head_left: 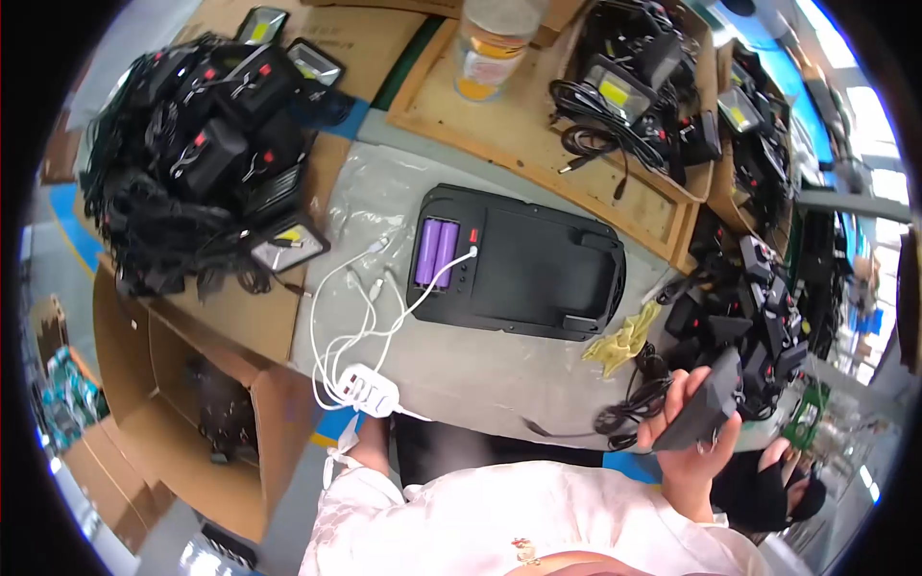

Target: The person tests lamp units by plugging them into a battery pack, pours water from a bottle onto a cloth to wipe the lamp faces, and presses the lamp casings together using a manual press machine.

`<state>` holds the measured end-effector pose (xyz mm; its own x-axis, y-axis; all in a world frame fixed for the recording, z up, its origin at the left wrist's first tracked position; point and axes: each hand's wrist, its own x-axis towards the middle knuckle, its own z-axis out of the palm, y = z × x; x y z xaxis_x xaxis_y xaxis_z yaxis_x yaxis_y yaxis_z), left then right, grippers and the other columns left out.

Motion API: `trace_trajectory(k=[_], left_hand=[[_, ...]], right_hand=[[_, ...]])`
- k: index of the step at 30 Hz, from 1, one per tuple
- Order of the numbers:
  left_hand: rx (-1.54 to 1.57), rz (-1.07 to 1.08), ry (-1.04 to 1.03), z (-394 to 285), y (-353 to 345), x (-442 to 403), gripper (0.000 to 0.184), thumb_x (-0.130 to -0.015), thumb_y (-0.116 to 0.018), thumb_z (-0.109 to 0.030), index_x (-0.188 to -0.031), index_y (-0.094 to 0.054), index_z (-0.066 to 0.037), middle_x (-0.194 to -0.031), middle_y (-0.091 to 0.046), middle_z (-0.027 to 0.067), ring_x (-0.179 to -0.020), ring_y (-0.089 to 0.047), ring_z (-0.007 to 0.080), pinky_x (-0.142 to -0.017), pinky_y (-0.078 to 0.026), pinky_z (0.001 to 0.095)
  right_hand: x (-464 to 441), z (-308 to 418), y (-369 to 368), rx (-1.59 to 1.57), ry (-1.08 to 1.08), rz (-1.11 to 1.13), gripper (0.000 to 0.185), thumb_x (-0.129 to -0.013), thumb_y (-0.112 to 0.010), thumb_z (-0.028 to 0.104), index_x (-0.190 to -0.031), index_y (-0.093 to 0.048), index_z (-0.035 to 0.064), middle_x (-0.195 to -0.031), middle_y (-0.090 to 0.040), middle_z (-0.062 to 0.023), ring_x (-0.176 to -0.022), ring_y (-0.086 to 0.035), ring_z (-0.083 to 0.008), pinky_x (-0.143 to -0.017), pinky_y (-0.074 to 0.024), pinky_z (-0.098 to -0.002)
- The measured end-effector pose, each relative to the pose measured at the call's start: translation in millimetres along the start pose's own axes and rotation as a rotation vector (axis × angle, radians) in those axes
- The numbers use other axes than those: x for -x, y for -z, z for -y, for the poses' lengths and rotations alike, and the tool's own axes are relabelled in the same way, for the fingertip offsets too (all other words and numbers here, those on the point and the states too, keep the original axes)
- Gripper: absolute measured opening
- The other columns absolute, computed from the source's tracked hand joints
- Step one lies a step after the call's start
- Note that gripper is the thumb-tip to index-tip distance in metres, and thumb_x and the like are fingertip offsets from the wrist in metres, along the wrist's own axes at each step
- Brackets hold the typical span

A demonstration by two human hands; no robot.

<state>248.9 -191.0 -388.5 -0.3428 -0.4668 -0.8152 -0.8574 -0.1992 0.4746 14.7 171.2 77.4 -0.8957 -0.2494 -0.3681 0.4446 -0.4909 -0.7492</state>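
Observation:
My right hand [696, 451] is wrapped round a small black device [699, 408] at the right front of the table, its black cable [629, 408] coiled beside the fingers. A flat black case [538, 264] lies mid-table with two purple cells [437, 252] in its left end and a white plug in its face. White cables run from it to a white multi-port charger [368, 390] at the table's front edge. Only the forearm on my left side shows, just below the charger; the hand itself cannot be seen.
Black lamps with cables [202, 163] are heaped at the left, and more fill a box [706, 182] at the back right. A clear jar [490, 53] stands at the back. Yellow cloth [624, 341] lies near the case. An open carton [178, 384] is at left. Another person's hand [776, 456] shows at lower right.

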Motion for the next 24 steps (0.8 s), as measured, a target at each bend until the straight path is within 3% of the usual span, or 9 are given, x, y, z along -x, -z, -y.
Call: trace_trajectory(k=[2,4,12,13,15,16,18,20,24], left_hand=[[-0.012,0.008,-0.04,-19.4,17.4,-16.7,0.049,-0.101,-0.057,-0.037,-0.135,-0.057,-0.001,-0.129,-0.064,0.0223,-0.116,-0.063,0.0362,-0.098,-0.049,0.0407],[-0.022,0.017,-0.075,-14.1,28.3,-17.6,0.048,-0.101,-0.057,-0.036,-0.135,-0.057,-0.002,-0.13,-0.063,0.0224,-0.116,-0.063,0.0364,-0.099,-0.049,0.0406],[-0.055,0.194,-0.303,-0.3,100.2,-21.4,0.047,-0.101,-0.057,-0.034,-0.136,-0.057,-0.002,-0.132,-0.063,0.0227,-0.117,-0.062,0.0372,-0.1,-0.048,0.0402],[-0.567,0.03,-0.417,-61.6,85.2,65.2,0.045,-0.101,-0.057,-0.035,-0.131,-0.06,0.0,-0.127,-0.065,0.023,-0.117,-0.063,0.0376,-0.099,-0.048,0.0391],[-0.753,0.028,-0.842,-93.0,81.3,147.8,0.037,-0.098,-0.065,-0.025,-0.127,-0.064,-0.002,-0.116,-0.071,0.0197,-0.107,-0.069,0.029,-0.091,-0.053,0.0373],[-0.618,0.188,-0.816,-105.1,79.2,182.3,0.027,-0.097,-0.066,-0.016,-0.12,-0.069,-0.003,-0.111,-0.074,0.0137,-0.099,-0.071,0.0204,-0.084,-0.055,0.0316],[-0.328,0.508,-0.956,-152.2,62.7,265.4,0.012,-0.092,-0.068,-0.003,-0.102,-0.075,0.001,-0.106,-0.073,0.0178,-0.088,-0.073,0.0229,-0.073,-0.058,0.0328],[-0.384,0.264,-1.596,-185.0,32.4,292.1,0.017,-0.088,-0.067,0.009,-0.104,-0.072,0.004,-0.115,-0.069,0.0173,-0.075,-0.069,0.0159,-0.067,-0.056,0.0296],[-0.825,-0.022,-1.953,-229.0,-21.6,275.7,0.026,-0.081,-0.07,0.009,-0.104,-0.074,-0.002,-0.113,-0.067,0.0156,-0.077,-0.064,0.0234,-0.065,-0.053,0.0325]], right_hand=[[5.3,-15.3,2.1,-0.093,-0.029,-0.21,0.062,-0.096,-0.065,0.04,-0.136,-0.037,0.0018,-0.104,-0.054,-0.0133,-0.08,-0.069,-0.0342,-0.074,-0.0617,-0.0535],[-4.5,-50.9,21.1,0.011,0.219,-0.105,0.048,-0.099,-0.06,0.021,-0.14,-0.047,-0.0003,-0.124,-0.061,-0.0197,-0.106,-0.068,-0.04,-0.083,-0.06,-0.0598],[-20.0,-118.4,26.4,0.228,0.452,-0.036,0.052,-0.109,-0.041,0.045,-0.134,-0.046,-0.0012,-0.118,-0.067,-0.0162,-0.094,-0.072,-0.0249,-0.079,-0.0609,-0.0399],[-13.9,-121.8,28.5,0.223,0.416,-0.021,0.052,-0.109,-0.041,0.045,-0.132,-0.047,-0.0009,-0.116,-0.068,-0.0163,-0.092,-0.073,-0.0257,-0.08,-0.0609,-0.0398],[4.7,-133.8,33.3,0.161,0.38,0.035,0.05,-0.109,-0.041,0.045,-0.129,-0.048,-0.0002,-0.113,-0.069,-0.0167,-0.089,-0.074,-0.027,-0.081,-0.0609,-0.0399],[13.7,-139.6,37.1,0.114,0.383,0.085,0.048,-0.109,-0.041,0.044,-0.128,-0.049,0.0003,-0.111,-0.069,-0.0169,-0.088,-0.074,-0.0276,-0.082,-0.061,-0.0402],[21.4,-140.0,38.8,0.105,0.387,0.109,0.047,-0.11,-0.041,0.043,-0.126,-0.05,0.0004,-0.108,-0.07,-0.0175,-0.088,-0.074,-0.0283,-0.082,-0.0611,-0.0412],[27.9,-149.2,33.2,0.138,0.36,0.024,0.048,-0.11,-0.038,0.042,-0.127,-0.053,-0.0005,-0.105,-0.072,-0.0184,-0.09,-0.074,-0.0286,-0.082,-0.0611,-0.0428],[29.2,-150.7,35.8,-0.012,0.26,-0.073,0.043,-0.107,-0.048,0.031,-0.136,-0.05,-0.0009,-0.12,-0.069,-0.0172,-0.103,-0.072,-0.0323,-0.089,-0.0602,-0.0438]])
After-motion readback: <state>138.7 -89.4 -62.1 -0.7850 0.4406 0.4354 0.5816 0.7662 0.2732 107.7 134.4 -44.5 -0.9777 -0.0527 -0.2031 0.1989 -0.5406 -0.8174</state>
